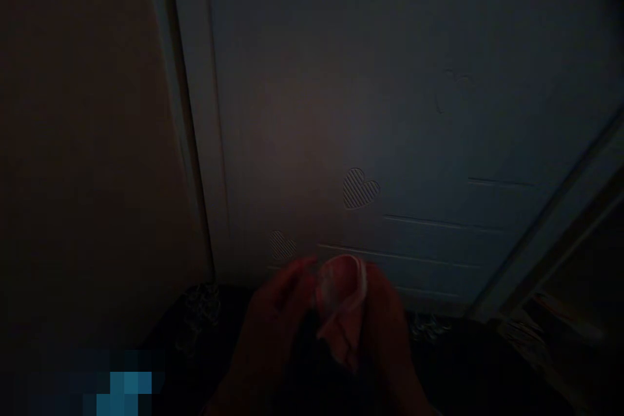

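Note:
Low in the very dark head view, my two hands are close together around a soft pinkish-red piece of cloth (348, 333) with a paler rim curled into an open loop; its exact kind cannot be made out. My left hand (277, 305) has its fingers bent against the cloth's left side. On the other side, my right hand (389, 315) grips the rim, its fingers mostly hidden behind the fabric. Shadow hides the lower part of the cloth.
Straight ahead stands a pale panel (302, 104) with embossed hearts and lines. A brownish surface (88, 130) lies to the left, past a frame edge. Dark patterned fabric (202, 305) spreads beneath my arms. Dim, unclear items (560, 318) lie at lower right.

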Demonstrator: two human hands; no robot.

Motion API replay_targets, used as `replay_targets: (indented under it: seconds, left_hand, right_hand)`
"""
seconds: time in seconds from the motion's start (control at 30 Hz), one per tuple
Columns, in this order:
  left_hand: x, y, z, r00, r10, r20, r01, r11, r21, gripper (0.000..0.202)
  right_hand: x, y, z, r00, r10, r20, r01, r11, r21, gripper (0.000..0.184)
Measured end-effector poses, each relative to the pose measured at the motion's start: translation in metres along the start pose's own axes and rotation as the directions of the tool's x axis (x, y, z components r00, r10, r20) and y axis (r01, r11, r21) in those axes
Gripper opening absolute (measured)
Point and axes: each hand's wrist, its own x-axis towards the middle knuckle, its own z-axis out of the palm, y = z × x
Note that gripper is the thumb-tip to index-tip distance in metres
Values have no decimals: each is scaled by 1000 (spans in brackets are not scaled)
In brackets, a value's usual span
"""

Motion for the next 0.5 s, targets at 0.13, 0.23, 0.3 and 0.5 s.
replay_targets:
  seconds: [0.13,0.23,0.3,0.5]
  left_hand:
    - [-7,2,6,985,109,132,-127,982,138,32]
    - [-9,-1,9,961,147,236,-198,957,211,37]
    - [-8,-3,10,962,132,241,-189,954,233,37]
    - [-6,5,12,991,124,54,-135,940,313,9]
  right_hand:
    - [-1,1,1,999,-20,-33,21,999,27,39]
    - [-2,1,3,999,-29,-16,29,998,52,41]
    - [-3,1,4,999,-46,8,45,997,67,42]
    - [-3,0,6,987,-60,150,39,990,138,36]
